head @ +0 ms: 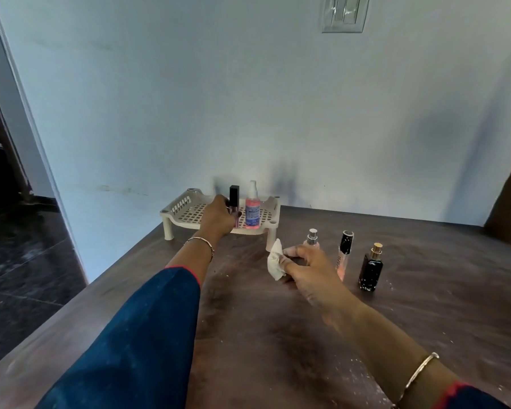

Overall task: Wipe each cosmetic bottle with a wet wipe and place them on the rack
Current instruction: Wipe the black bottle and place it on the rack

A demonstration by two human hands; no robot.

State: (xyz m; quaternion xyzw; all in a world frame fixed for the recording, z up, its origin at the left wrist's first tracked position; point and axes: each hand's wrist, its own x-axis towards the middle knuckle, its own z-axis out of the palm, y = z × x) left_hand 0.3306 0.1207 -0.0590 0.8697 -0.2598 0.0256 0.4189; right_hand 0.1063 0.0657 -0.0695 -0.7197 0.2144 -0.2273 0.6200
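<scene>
Left hand (219,215) reaches out over the cream slotted plastic rack (186,209), fingers wrapped around a slim pink tube with a tall square black cap (234,202); tube held upright over the rack's grid floor, just beside the pink spray bottle with a clear cap and blue label (252,209) already standing there; whether the tube's base touches the grid is hidden by the hand; upright grip likely so it can stand on release.

Right hand (304,267) hovers low over the dark brown wooden table (248,335), thumb and fingertips pinched on a crumpled white wet wipe (275,260); wipe kept in hand, presumably ready for the next bottle.

Three bottles wait on the table, right of the rack: a small clear bottle with a silver sprayer (312,239), partly behind the right hand; a thin tall tube with a black speckled top (344,253); a square black bottle with a gold cap (371,268); all upright, near one another, in a loose row; judged not yet wiped.

Progress: two of five at the rack.
</scene>
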